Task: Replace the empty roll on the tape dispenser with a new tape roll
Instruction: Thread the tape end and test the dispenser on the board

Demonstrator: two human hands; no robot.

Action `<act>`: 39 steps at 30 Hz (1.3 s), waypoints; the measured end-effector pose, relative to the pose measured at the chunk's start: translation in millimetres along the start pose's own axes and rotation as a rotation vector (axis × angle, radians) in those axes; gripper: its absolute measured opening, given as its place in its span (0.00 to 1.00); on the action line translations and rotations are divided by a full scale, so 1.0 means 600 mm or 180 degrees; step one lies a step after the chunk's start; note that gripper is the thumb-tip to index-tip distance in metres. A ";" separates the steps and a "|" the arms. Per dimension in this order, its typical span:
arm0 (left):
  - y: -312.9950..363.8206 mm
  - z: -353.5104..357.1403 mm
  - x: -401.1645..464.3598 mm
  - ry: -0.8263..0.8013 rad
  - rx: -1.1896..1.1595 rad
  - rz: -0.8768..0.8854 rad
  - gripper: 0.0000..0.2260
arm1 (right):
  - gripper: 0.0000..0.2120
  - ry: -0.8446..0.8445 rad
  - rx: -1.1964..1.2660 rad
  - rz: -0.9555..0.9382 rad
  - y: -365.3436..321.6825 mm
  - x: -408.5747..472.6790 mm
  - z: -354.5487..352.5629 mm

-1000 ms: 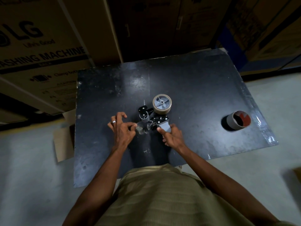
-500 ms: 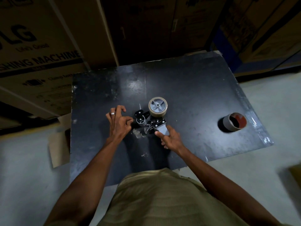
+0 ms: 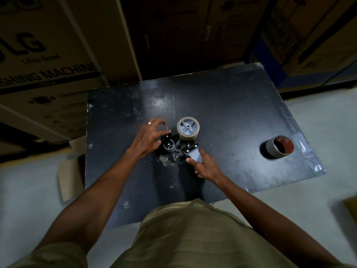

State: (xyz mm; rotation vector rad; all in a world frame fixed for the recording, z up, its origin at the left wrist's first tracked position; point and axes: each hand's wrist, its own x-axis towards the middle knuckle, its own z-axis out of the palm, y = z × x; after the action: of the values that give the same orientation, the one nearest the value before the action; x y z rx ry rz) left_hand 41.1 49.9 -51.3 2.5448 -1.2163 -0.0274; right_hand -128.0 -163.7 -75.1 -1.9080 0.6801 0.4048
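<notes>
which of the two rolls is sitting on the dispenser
The tan tape roll, mounted on the dispenser between the hands; the empty roll lies apart at right.

A tape dispenser (image 3: pixel 180 147) lies on a dark surface (image 3: pixel 231 113), a tan tape roll (image 3: pixel 188 128) on its wheel. The left hand (image 3: pixel 147 139) spreads over its front; the right hand (image 3: pixel 205 167) touches its grey handle. An empty roll (image 3: pixel 279 147) sits well apart, right.
</notes>
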 end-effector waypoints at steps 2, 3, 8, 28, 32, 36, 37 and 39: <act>-0.005 0.002 -0.001 -0.0082 -0.0036 0.0153 0.27 | 0.33 0.0011 -0.0218 0.0009 0.001 0.002 -0.001; -0.004 0.002 -0.003 -0.0135 -0.0106 0.0127 0.27 | 0.33 0.0069 -0.0502 -0.0055 0.003 0.004 -0.001; 0.012 -0.002 -0.007 -0.0210 -0.0238 -0.0083 0.26 | 0.33 0.1090 -0.2070 -0.0951 0.001 -0.009 0.004; 0.015 0.011 -0.008 -0.0048 -0.0116 -0.0072 0.26 | 0.09 0.0730 -0.2761 -0.2404 -0.072 0.017 0.010; 0.018 0.009 -0.010 0.0014 -0.0131 -0.0092 0.25 | 0.07 0.0853 -0.2728 -0.2253 -0.076 0.019 0.020; 0.024 0.006 -0.011 0.0080 -0.0126 -0.0083 0.24 | 0.07 0.0968 -0.2689 -0.2048 -0.088 0.025 0.026; 0.027 0.005 -0.012 0.0103 -0.0134 -0.0085 0.24 | 0.07 0.0953 -0.2694 -0.1959 -0.092 0.027 0.027; 0.033 0.006 -0.015 0.0138 -0.0163 -0.0114 0.24 | 0.09 0.0909 -0.2747 -0.1888 -0.093 0.031 0.030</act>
State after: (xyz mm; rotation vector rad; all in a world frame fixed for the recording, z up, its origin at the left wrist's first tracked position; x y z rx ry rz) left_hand 20.0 44.2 -50.3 2.5097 -1.1392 -0.0113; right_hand -78.4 -134.9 -53.1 -2.8961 0.0547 0.0229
